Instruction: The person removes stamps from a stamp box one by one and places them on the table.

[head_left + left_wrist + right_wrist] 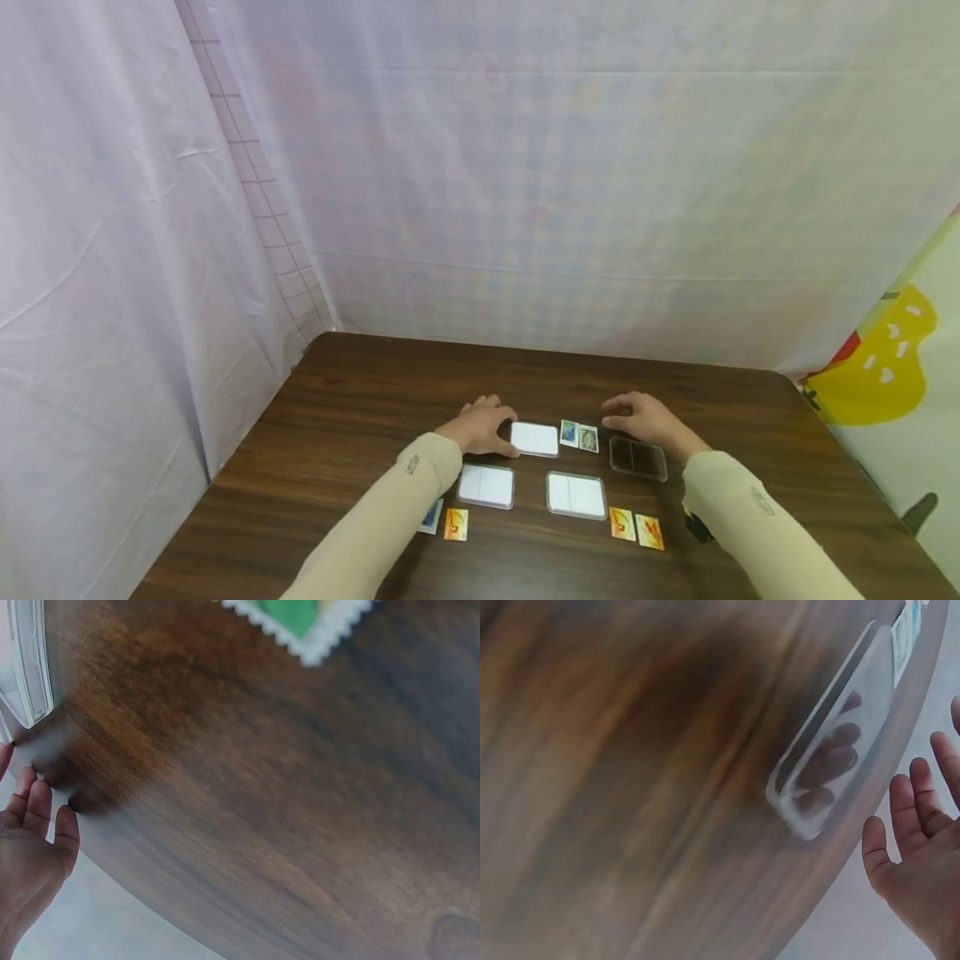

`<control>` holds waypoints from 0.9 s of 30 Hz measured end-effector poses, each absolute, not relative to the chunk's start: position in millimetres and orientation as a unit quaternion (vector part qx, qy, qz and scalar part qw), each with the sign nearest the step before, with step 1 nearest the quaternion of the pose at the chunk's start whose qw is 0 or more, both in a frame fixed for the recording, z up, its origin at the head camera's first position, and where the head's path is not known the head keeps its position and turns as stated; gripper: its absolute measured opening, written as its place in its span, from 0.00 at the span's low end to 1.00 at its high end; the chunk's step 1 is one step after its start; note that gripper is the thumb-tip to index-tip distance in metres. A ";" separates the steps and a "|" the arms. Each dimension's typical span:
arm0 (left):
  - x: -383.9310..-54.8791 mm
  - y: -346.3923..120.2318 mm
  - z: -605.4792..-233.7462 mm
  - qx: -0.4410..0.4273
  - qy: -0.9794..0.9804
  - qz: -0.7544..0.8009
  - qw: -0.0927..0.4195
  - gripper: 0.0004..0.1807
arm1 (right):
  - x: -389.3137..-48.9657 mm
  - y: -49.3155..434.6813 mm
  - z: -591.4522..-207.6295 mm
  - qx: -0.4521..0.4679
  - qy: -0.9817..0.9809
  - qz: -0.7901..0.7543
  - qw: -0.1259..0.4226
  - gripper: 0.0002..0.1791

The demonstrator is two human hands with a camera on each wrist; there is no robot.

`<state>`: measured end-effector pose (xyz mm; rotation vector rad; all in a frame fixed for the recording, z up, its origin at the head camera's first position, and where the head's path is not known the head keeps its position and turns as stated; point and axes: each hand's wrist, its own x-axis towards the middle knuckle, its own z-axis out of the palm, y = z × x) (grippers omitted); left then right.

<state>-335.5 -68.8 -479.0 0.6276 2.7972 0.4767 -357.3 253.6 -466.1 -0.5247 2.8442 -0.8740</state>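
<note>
My left hand [480, 427] lies at the left end of a clear flat case with a white insert [535, 439], thumb and forefinger by its corners. In the left wrist view the fingers [39, 802] look loosely extended, close to a clear case corner [34, 690]. My right hand [641, 417] is above the far edge of a transparent case piece [637, 459], its fingers spread and holding nothing. The piece mirrors the fingers in the right wrist view. Between the hands lie a blue-green stamp [570, 432] and a greyish-green stamp [588, 439].
Two more clear cases with white inserts, a left one [486, 486] and a right one [576, 496], lie nearer me. Orange stamps [456, 524] [622, 523] [649, 532] and a bluish stamp [431, 518], partly behind my left sleeve, lie on the brown table [360, 392]. White curtains hang behind.
</note>
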 end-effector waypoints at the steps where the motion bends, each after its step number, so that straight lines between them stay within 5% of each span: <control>1: -335.5 -68.8 -478.9 0.214 0.956 0.164 0.118 0.36 | -356.2 256.9 -467.0 -0.175 0.939 -0.291 0.060 0.21; 27: -335.2 -66.0 -479.0 0.210 0.955 0.167 0.122 0.35 | -319.2 308.1 -486.3 -0.208 0.943 -0.259 0.028 0.38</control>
